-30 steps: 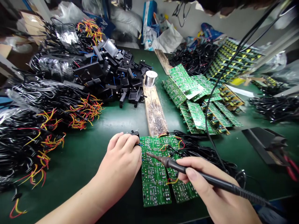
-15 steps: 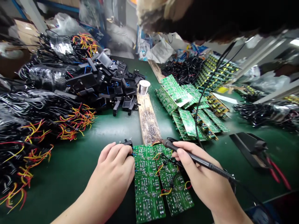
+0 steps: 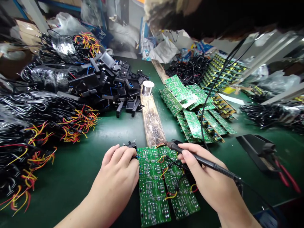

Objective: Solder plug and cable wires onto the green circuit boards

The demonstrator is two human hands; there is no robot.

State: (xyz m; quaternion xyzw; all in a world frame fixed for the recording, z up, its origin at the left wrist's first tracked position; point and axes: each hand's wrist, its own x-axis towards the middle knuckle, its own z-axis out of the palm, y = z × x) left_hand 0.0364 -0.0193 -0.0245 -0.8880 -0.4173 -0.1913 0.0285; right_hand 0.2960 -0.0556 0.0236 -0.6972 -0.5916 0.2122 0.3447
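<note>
My right hand (image 3: 206,177) grips a soldering iron (image 3: 204,161) like a pen. Its tip reaches the far edge of the green circuit boards (image 3: 154,186), beside the end of the wooden strip. Red and yellow wires (image 3: 169,194) and thin black leads run across these boards, which lie in two columns. Curled at their upper left edge, my left hand (image 3: 120,167) is closed on a black plug housing (image 3: 130,144). Only part of that housing shows beyond the fingers, and a bit of blue wire reaches from there to the board.
A solder spool (image 3: 148,88) stands on the scorched wooden strip (image 3: 154,123). Black plug housings (image 3: 109,79) and cable bundles (image 3: 28,104) are heaped at left. Stacked circuit boards (image 3: 192,120) lie at right, near red-handled pliers (image 3: 287,177). The iron's cord hangs down at right.
The whole view has shifted slightly, so things appear a little further right. Both hands keep their grips, with the iron's tip at the same spot by the boards' far edge.
</note>
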